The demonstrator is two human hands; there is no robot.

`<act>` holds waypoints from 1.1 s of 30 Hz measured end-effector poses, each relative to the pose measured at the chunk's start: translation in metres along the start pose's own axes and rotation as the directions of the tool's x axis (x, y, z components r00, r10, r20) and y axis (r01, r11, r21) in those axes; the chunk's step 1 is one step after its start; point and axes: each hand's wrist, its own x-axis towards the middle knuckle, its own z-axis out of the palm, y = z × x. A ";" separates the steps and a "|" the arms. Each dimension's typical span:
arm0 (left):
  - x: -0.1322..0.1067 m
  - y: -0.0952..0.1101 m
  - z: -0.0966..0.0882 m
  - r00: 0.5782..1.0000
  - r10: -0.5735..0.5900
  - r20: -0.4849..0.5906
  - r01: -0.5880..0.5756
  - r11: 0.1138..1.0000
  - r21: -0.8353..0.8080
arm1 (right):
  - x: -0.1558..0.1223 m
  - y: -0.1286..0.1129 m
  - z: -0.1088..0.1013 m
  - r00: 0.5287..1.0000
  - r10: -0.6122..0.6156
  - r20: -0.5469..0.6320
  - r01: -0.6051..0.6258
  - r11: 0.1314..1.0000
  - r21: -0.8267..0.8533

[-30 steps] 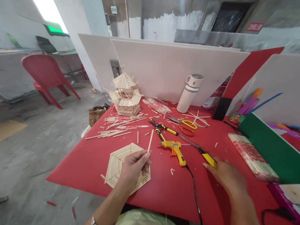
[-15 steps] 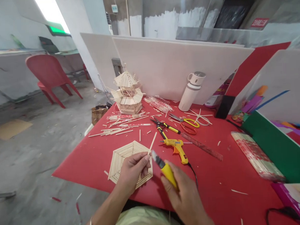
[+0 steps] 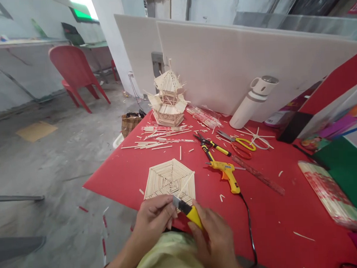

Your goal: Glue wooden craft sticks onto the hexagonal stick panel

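My left hand [image 3: 155, 217] pinches a thin wooden stick [image 3: 187, 182] that slants up and right over a hexagonal panel [image 3: 159, 180] of concentric sticks. In my right hand [image 3: 216, 235] is a yellow utility knife [image 3: 194, 217], gripped by its handle. Its blade points left and meets the stick close to my left fingertips; whether it cuts in, I cannot tell. The panel lies flat near the table's front edge, its lower part hidden behind my hands. To the right of it lies a yellow glue gun [image 3: 226, 174].
A stick-built pagoda model [image 3: 168, 99] stands at the back left beside loose sticks [image 3: 146, 145]. Pliers [image 3: 211, 144], scissors [image 3: 237, 140] and a white flask [image 3: 252, 102] are farther back. A bagged stick bundle [image 3: 329, 191] lies right. The glue gun's cord [image 3: 249, 225] runs frontward.
Both hands have come closer to the front edge, uncovering more of the panel. The knife blade has moved from beside the stick onto it. My view has turned left and down.
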 end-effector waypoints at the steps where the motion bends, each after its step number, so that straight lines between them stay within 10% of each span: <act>1: -0.006 0.001 -0.001 1.000 0.002 -0.003 -0.002 1.000 0.011 | -0.006 -0.001 0.001 1.000 -0.015 -0.002 0.015 1.000 -0.003; 10: -0.047 -0.006 -0.005 0.997 -0.067 -0.030 0.065 0.996 -0.056 | -0.025 -0.018 -0.010 0.998 -0.060 -0.030 0.055 0.986 -0.155; 15: -0.057 -0.019 -0.005 0.979 -0.104 -0.177 0.079 0.987 -0.141 | -0.020 -0.016 -0.022 0.973 0.062 -0.223 -0.121 0.957 -0.263; 20: -0.051 -0.015 0.000 0.967 -0.174 -0.189 0.124 0.961 -0.249 | -0.011 -0.020 -0.024 0.986 -0.166 -0.011 0.162 0.973 -0.166; 33: -0.051 -0.014 -0.002 0.975 -0.040 -0.217 0.005 0.987 -0.158 | -0.010 -0.021 -0.013 0.995 -0.083 0.053 0.084 0.996 0.000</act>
